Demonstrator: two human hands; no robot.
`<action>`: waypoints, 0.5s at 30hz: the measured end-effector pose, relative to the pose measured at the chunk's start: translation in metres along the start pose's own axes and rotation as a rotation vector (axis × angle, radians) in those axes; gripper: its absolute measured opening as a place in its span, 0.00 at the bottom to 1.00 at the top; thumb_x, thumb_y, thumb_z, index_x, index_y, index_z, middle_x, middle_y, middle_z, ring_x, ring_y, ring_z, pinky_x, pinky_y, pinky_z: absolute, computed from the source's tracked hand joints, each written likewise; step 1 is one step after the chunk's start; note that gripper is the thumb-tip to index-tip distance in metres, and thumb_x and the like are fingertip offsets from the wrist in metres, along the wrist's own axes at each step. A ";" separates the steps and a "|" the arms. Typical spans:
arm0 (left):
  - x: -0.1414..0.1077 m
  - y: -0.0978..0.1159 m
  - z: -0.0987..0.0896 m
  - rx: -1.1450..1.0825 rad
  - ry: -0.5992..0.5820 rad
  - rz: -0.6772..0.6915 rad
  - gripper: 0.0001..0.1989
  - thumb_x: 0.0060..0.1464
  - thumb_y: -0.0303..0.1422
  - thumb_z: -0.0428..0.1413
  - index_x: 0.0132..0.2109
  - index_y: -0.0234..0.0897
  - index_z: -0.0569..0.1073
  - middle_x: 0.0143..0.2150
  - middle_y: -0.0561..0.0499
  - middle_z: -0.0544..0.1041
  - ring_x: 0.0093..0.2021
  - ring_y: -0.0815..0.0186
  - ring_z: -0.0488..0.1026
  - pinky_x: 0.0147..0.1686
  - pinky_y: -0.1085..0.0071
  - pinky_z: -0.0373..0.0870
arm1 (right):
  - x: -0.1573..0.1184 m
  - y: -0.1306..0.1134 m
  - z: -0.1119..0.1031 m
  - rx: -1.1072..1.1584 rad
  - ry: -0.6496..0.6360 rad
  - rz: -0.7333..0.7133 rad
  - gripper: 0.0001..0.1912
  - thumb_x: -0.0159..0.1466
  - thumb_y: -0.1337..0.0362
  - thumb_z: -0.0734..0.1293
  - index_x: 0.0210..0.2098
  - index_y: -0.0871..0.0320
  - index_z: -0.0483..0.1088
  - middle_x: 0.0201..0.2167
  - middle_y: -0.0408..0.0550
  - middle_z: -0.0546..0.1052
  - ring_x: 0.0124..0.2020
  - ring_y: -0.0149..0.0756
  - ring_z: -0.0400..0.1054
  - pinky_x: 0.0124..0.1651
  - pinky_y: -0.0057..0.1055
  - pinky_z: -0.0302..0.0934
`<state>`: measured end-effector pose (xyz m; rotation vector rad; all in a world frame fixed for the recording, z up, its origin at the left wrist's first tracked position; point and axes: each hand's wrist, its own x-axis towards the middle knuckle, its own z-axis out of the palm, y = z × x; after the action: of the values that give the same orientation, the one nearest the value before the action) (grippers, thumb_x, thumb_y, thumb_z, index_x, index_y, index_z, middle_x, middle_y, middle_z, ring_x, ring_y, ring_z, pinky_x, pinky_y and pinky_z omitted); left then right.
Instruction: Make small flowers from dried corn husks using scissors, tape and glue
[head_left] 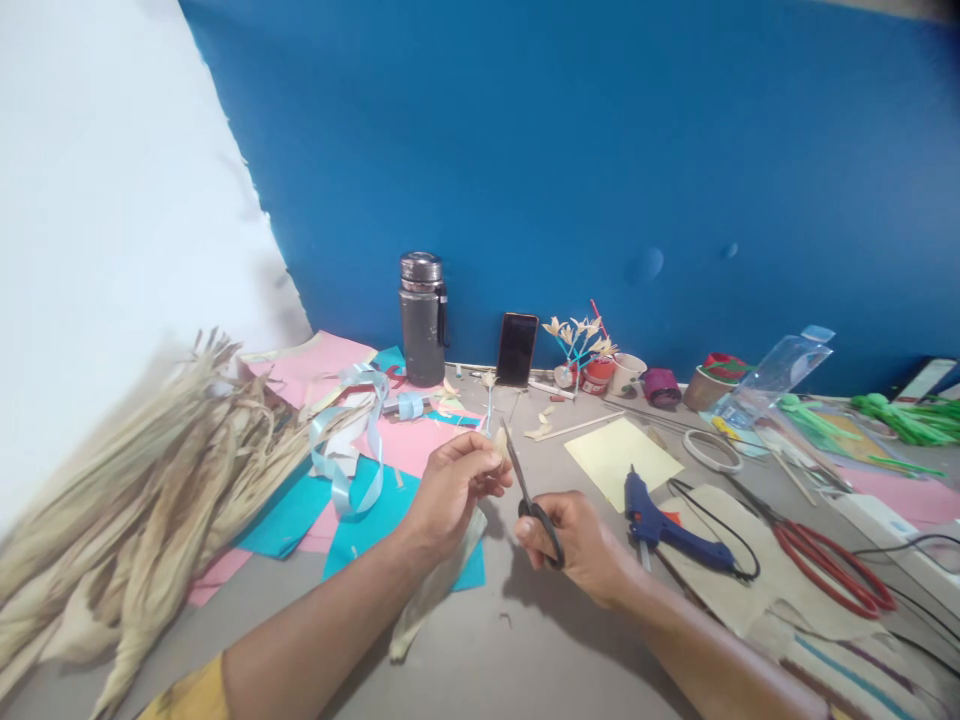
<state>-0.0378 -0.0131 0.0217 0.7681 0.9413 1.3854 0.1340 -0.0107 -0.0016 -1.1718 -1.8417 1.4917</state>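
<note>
Here's the left hand (pixel 446 490), fingers pinching a small pale piece (pixel 500 440), partly covered by the fingertips, so its full shape is hard to make out. The right hand (pixel 574 540) has its fingers wrapped round the dark scissors (pixel 529 490), thumb at the handle, blades pointing up just beside that piece; whether they touch it, I can't tell. Under the left forearm runs a pale strip (pixel 431 595), its middle partly hidden, and blue paper (pixel 472 572) peeks out beside it. Both forearms run off the bottom of the view, a yellow sleeve (pixel 196 695) on the left one; the husk pile (pixel 142 520) is cut off at the left edge, the white power strip (pixel 900 545) at the right.

Now the room: bare tabletop (pixel 510 660) lies between the forearms and below the hands. Yellow paper (pixel 624 458) and the blue glue gun (pixel 664 525) bound the right hand's far side and right. Straight ahead, the phone (pixel 517 348) and the flask (pixel 423 325) stand near the blue wall (pixel 525 150).
</note>
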 end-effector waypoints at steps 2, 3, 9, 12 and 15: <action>0.000 0.001 -0.001 0.007 0.002 -0.001 0.08 0.41 0.30 0.62 0.25 0.36 0.68 0.24 0.52 0.74 0.25 0.67 0.73 0.29 0.71 0.66 | 0.000 -0.001 -0.001 -0.011 -0.004 0.006 0.31 0.54 0.36 0.68 0.16 0.59 0.66 0.14 0.40 0.62 0.19 0.27 0.52 0.23 0.26 0.45; 0.000 0.001 -0.001 0.011 0.001 0.001 0.08 0.41 0.30 0.61 0.25 0.36 0.68 0.24 0.52 0.74 0.26 0.67 0.72 0.29 0.71 0.66 | -0.001 -0.002 -0.001 -0.012 -0.007 0.010 0.31 0.54 0.36 0.68 0.16 0.59 0.66 0.14 0.40 0.63 0.19 0.27 0.52 0.23 0.26 0.46; 0.000 0.004 -0.003 0.014 0.017 0.023 0.06 0.40 0.29 0.60 0.24 0.37 0.68 0.23 0.52 0.72 0.24 0.68 0.69 0.28 0.71 0.65 | -0.001 -0.005 -0.001 -0.020 -0.012 0.042 0.32 0.53 0.35 0.68 0.15 0.58 0.64 0.13 0.40 0.62 0.18 0.26 0.51 0.22 0.26 0.46; 0.001 0.005 -0.004 0.009 0.025 0.037 0.06 0.39 0.29 0.58 0.24 0.37 0.67 0.22 0.54 0.70 0.23 0.69 0.68 0.27 0.72 0.64 | -0.001 -0.003 -0.001 -0.016 -0.010 0.045 0.33 0.52 0.34 0.68 0.14 0.58 0.64 0.13 0.40 0.62 0.18 0.26 0.50 0.22 0.27 0.45; 0.002 0.005 -0.003 0.007 0.023 0.035 0.06 0.38 0.29 0.58 0.23 0.37 0.67 0.21 0.54 0.70 0.23 0.70 0.67 0.27 0.72 0.64 | -0.001 0.000 -0.003 -0.001 -0.028 0.011 0.32 0.53 0.35 0.68 0.16 0.59 0.66 0.15 0.41 0.64 0.19 0.26 0.52 0.23 0.26 0.46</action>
<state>-0.0432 -0.0109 0.0243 0.7783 0.9555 1.4245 0.1366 -0.0102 -0.0010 -1.1692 -1.8581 1.5209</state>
